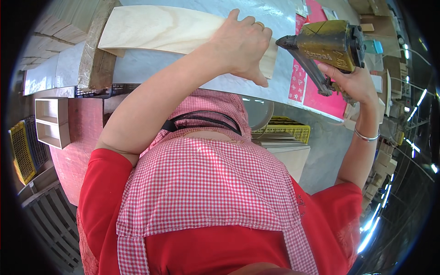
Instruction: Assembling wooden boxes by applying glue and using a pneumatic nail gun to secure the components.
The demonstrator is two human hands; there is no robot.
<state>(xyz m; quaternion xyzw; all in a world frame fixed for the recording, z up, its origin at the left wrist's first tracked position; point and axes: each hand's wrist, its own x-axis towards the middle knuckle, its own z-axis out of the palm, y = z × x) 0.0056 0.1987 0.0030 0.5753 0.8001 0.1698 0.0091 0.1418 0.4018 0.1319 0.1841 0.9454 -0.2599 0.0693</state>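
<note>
Pale wood makes up the long board [160, 25] lying across the worktop [151, 71], its left end meeting a thick timber block [94, 59] and its right end near the nail gun [323, 41]. The left hand [243, 46] spans the board near that right end, fingers toward the far edge and thumb over the near edge, pressing or gripping it. The right hand [353, 85] has its fingers wrapped around the nail gun's handle, the dark nose pointing left toward the left hand; whether that nose touches the board is hard to tell from this angle. Along the board's near side, a strip of worktop runs to the front edge, leaving some room there. That front edge lies close to the checked apron [201, 178]. On the left, the timber block bounds the space, with stacked wooden pieces [64, 23] beyond it. On the right, a pink patterned sheet [321, 98] covers the worktop under the nail gun, and a light-blue container [373, 46] stands past the tool. Lower left, a two-compartment wooden box [51, 121] sits on a reddish surface [85, 142]. Below the worktop's front edge are a yellow crate [300, 132] and a stack of flat panels [291, 156].
</note>
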